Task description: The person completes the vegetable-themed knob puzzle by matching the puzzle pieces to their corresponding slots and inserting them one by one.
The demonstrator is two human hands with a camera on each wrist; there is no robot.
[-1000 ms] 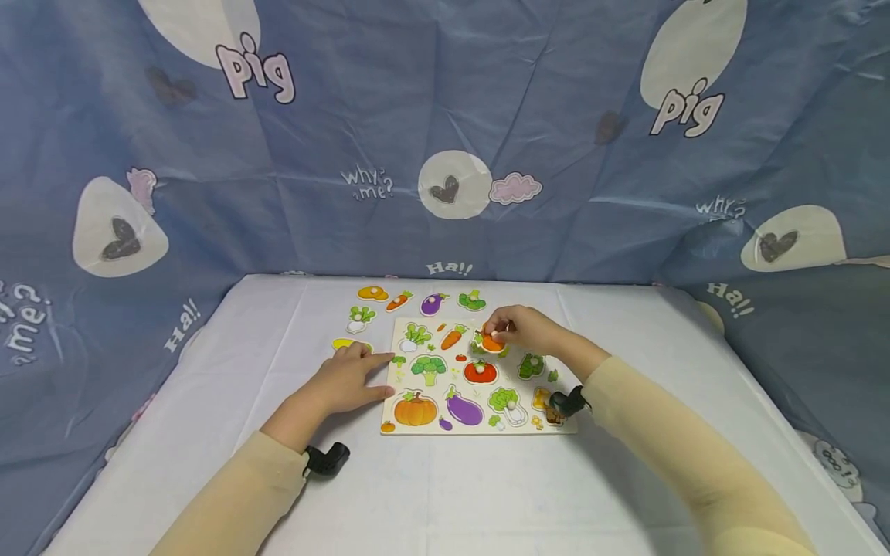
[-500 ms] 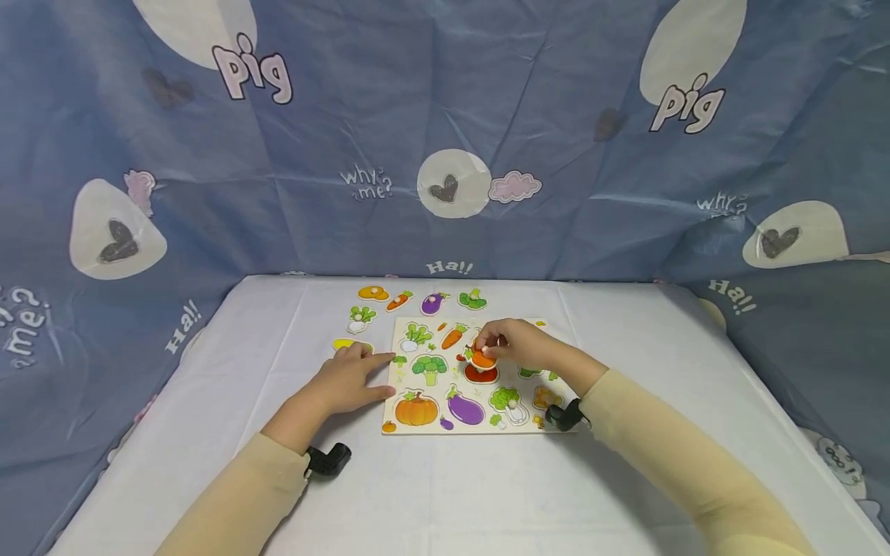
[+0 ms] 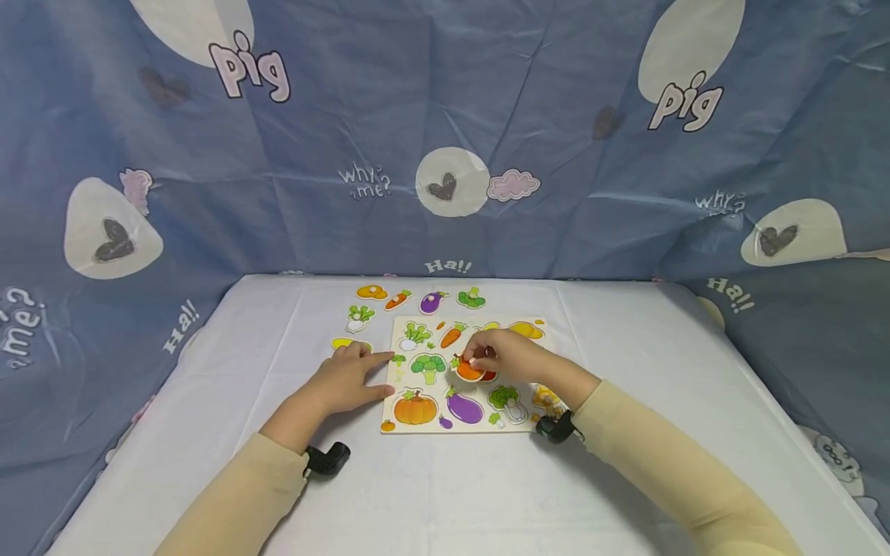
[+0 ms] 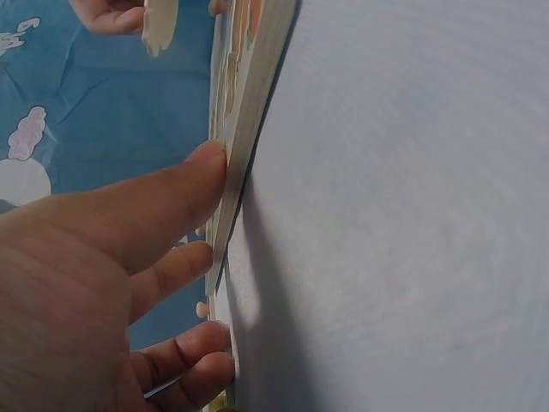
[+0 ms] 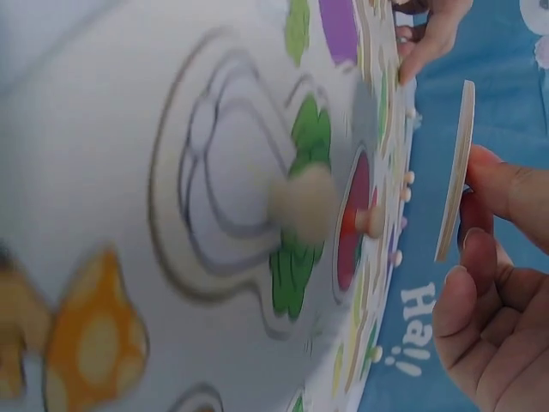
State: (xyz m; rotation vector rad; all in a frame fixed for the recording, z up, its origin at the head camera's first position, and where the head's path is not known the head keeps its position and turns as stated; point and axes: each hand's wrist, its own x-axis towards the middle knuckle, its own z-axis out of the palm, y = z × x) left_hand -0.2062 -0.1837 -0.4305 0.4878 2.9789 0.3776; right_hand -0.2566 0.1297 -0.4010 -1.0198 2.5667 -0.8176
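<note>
A flat orange pumpkin puzzle piece (image 3: 469,371) is pinched by my right hand (image 3: 511,357). It hovers over the middle of the vegetable puzzle board (image 3: 431,429), partly covering the red tomato. In the right wrist view the piece (image 5: 457,172) appears edge-on, raised off the board, between the right thumb and fingers. My left hand (image 3: 341,381) rests at the board's left side, its thumb and forefinger stretched against the edge. The left wrist view shows the left thumb touching the board's side (image 4: 249,129). A yellow piece (image 3: 345,343) lies partly hidden behind the left fingers.
Loose knobbed pieces lie behind the board: a yellow potato-like piece (image 3: 371,293), a carrot (image 3: 399,300), an eggplant (image 3: 432,302) and a broccoli (image 3: 471,299). A white radish piece (image 3: 359,318) lies left of them. A blue printed cloth (image 3: 389,232) hangs behind the white table.
My right hand has carried the pumpkin piece left and toward me, from the board's back right to over the tomato. The left hand has stayed in place.
</note>
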